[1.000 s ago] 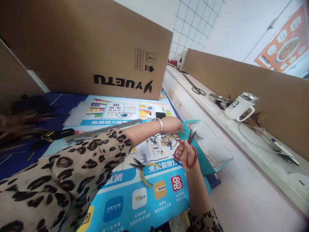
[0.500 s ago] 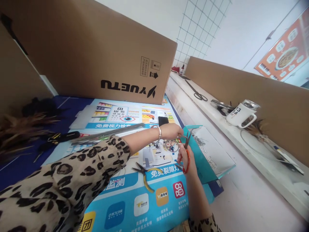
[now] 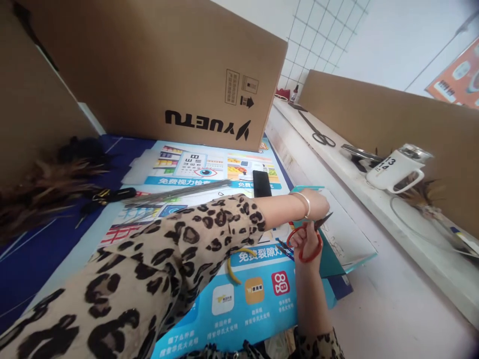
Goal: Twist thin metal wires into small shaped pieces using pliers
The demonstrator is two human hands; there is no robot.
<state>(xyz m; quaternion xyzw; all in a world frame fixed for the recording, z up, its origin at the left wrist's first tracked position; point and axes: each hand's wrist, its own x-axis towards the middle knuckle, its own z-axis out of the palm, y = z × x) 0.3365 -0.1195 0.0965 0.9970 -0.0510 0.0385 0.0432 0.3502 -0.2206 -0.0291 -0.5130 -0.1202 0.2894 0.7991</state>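
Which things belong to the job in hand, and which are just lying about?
Likely in the job:
red-handled scissors, in the right hand;
teal box, by the left hand;
perhaps grey wires.

Seemingly lying about:
phone;
white mug;
black scissors on the ledge.

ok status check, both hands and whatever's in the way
Right hand gripping red-handled metal scissors. Left hand over white-lined teal box, grip hidden. Left leopard-print sleeve partly covering yellow-handled pliers.

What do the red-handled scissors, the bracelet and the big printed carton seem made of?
The scissors: blades probably metal, dark and pointed; handles likely plastic, smooth and evenly red. The bracelet: probably metal, pale with a shine. The carton: likely cardboard, matte brown, printed black.
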